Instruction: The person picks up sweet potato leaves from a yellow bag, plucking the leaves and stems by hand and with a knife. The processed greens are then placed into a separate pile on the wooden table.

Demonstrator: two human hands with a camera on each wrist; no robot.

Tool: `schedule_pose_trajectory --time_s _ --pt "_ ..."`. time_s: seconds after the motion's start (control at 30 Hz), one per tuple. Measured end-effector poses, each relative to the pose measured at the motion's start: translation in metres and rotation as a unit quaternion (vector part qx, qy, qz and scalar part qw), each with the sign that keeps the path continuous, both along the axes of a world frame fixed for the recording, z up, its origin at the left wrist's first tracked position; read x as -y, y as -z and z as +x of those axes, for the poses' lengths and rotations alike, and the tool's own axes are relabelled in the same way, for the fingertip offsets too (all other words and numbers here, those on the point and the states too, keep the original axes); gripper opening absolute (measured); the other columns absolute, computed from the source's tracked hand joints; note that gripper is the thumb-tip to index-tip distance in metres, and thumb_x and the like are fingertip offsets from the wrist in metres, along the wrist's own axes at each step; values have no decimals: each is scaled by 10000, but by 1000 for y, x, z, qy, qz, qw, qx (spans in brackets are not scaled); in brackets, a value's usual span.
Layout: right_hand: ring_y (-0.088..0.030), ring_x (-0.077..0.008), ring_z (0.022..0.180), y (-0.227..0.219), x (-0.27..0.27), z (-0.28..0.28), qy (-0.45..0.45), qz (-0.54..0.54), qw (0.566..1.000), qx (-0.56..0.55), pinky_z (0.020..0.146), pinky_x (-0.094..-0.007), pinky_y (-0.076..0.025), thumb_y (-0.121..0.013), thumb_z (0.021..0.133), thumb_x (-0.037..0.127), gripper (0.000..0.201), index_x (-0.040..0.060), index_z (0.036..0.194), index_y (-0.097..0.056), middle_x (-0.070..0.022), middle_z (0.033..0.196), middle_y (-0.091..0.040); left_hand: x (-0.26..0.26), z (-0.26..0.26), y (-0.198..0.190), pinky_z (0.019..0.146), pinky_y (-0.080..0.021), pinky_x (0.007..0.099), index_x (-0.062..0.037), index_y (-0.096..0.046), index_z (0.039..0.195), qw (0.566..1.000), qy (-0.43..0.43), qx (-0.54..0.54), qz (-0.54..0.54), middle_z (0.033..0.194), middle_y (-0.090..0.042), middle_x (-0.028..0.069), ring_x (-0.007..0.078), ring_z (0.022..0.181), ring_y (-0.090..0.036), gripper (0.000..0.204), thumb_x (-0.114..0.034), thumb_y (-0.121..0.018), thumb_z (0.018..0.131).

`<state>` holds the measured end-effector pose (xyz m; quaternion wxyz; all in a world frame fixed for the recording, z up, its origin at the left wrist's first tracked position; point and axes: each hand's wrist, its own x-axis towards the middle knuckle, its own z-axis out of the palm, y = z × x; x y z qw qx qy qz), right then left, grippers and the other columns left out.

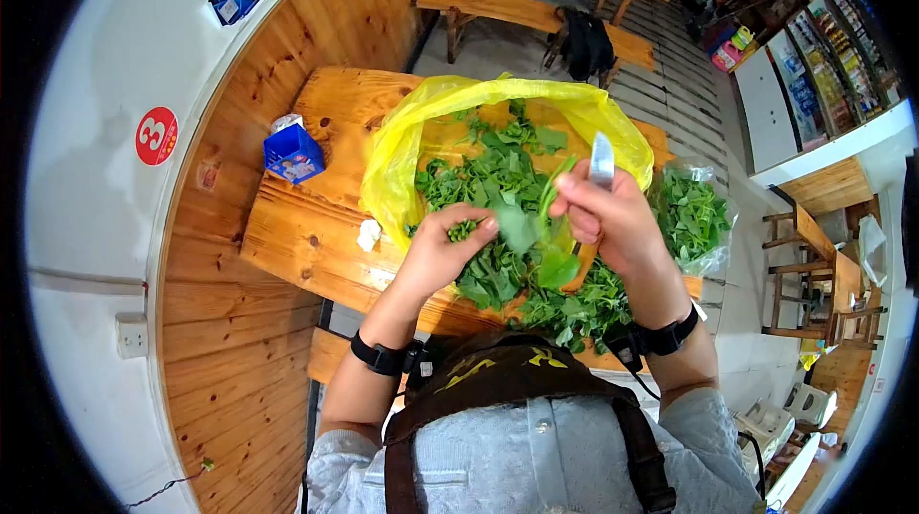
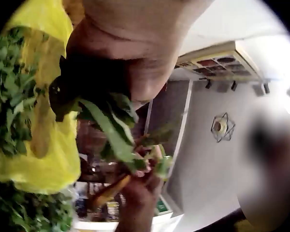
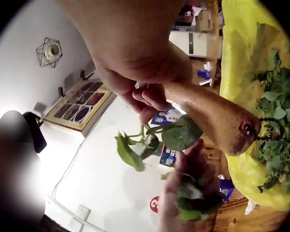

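Note:
My left hand (image 1: 442,248) pinches a small bunch of greens (image 1: 463,230) over the leaf pile (image 1: 498,169) on a yellow plastic bag (image 1: 388,155). To its right, my right hand (image 1: 617,217) grips a knife, its blade (image 1: 601,162) pointing up past the fingers. The same hand pinches a leafy sprig (image 1: 558,267), partly blurred, between the two hands. In the right wrist view the knife's wooden handle (image 3: 215,116) sticks out of the fist, and the sprig (image 3: 182,133) hangs below the fingertips. Dark leaves (image 2: 108,121) hang from my left hand in the left wrist view.
A clear bag of greens (image 1: 691,217) is at the table's right end. On the left of the wooden table (image 1: 287,236) are a blue box (image 1: 293,154) and a crumpled white tissue (image 1: 369,234). Beyond are a bench (image 1: 498,5) with a black bag (image 1: 586,43).

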<state>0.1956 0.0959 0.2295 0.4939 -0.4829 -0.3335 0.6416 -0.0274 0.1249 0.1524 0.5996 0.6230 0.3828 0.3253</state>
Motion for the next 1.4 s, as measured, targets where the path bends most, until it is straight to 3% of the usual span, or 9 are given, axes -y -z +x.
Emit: schedule_pose_trajectory --time_s 0.07,0.43,0.63,0.87,1.07,1.13,1.23,1.37,1.4 --pt "-454 -42 502 -11 4 -14 -35 10 997 69 467 -204 -341 -669 880 167 150 36 844 -607 -62 725 -641 5 4 -30 823 -477 273 2 -690 1034 969 19 147 -199 980 -691 40 103 923 -597 208 -153 -674 896" --pt "-508 -71 544 -10 20 -26 -46 49 979 191 495 -211 -427 -534 985 253 236 25 934 -565 -14 751 -575 21 -4 -51 772 -540 292 36 -668 1027 949 24 219 -226 946 -697 131 194 846 -665 209 -112 -680 879" --pt "-509 -81 594 -6 27 -35 -135 50 951 274 484 -234 -429 -492 1000 320 315 27 906 -557 -31 723 -567 27 -4 -46 781 -510 273 13 -700 1008 990 36 112 -81 896 -717 73 102 856 -638 195 -138 -692 883" --pt "-528 -143 589 30 36 -41 -144 104 921 348 551 -307 -433 -541 977 345 381 -20 883 -595 -75 637 -556 37 -7 -33 685 -507 377 -21 -683 934 964 4 -68 257 848 -682 159 325 756 -646 155 -97 -720 804" --pt "-402 -69 479 43 54 -28 -455 -121 881 44 423 -231 -298 -354 1014 494 554 70 696 -513 35 545 -429 62 -35 16 731 -517 364 -83 -685 916 896 39 -229 377 980 -694 75 265 838 -628 256 -25 -637 671" --pt "-445 -114 513 57 58 -16 -521 -154 839 -21 464 -266 -361 -441 988 498 530 64 696 -523 -22 572 -476 55 -55 37 755 -511 363 -56 -686 945 907 -7 -266 327 992 -689 98 280 835 -627 254 14 -620 710" --pt "-565 -200 580 58 54 -8 -424 40 833 354 554 -360 -458 -526 944 489 484 39 787 -610 -83 633 -579 50 -81 53 796 -505 327 -28 -681 1005 956 -108 -215 170 974 -686 109 249 861 -640 193 3 -616 825" --pt "-630 -359 780 112 36 23 -538 28 557 632 640 -443 -478 -664 819 388 337 58 872 -629 -138 794 -648 52 -97 61 824 -495 274 5 -654 1078 959 -231 66 -151 956 -677 82 167 908 -638 177 -73 -606 926" --pt "-636 -357 801 125 26 23 -495 17 608 621 661 -443 -490 -647 827 376 326 55 882 -629 -149 838 -655 52 -97 48 810 -504 264 16 -637 1077 941 -236 108 -219 968 -666 65 138 924 -626 170 -42 -593 923"
